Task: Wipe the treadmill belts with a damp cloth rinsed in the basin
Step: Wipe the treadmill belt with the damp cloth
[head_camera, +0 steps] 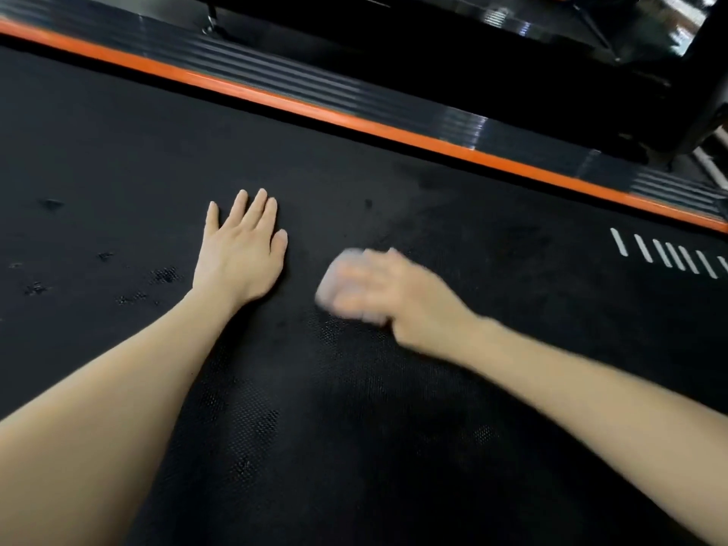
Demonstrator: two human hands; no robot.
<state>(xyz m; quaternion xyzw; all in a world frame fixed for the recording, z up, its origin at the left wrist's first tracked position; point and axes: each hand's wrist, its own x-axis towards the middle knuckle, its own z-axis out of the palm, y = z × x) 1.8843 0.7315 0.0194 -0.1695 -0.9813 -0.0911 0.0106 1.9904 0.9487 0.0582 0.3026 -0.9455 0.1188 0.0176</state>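
Note:
The black textured treadmill belt [118, 151] fills most of the view, with dark wet-looking spots at the left and centre. My left hand [240, 250] rests flat on the belt, fingers straight and together. To its right, my right hand [398, 301] is blurred by motion and grips a small pale cloth [335, 285] that bulges out at the hand's left side, down on the belt. How the fingers lie around the cloth is smeared.
An orange stripe [354, 120] and a ribbed black side rail [315, 80] border the belt's far side. White dash marks [665, 256] are printed on the belt at the right. Black treadmill frame parts [512, 53] stand beyond the rail.

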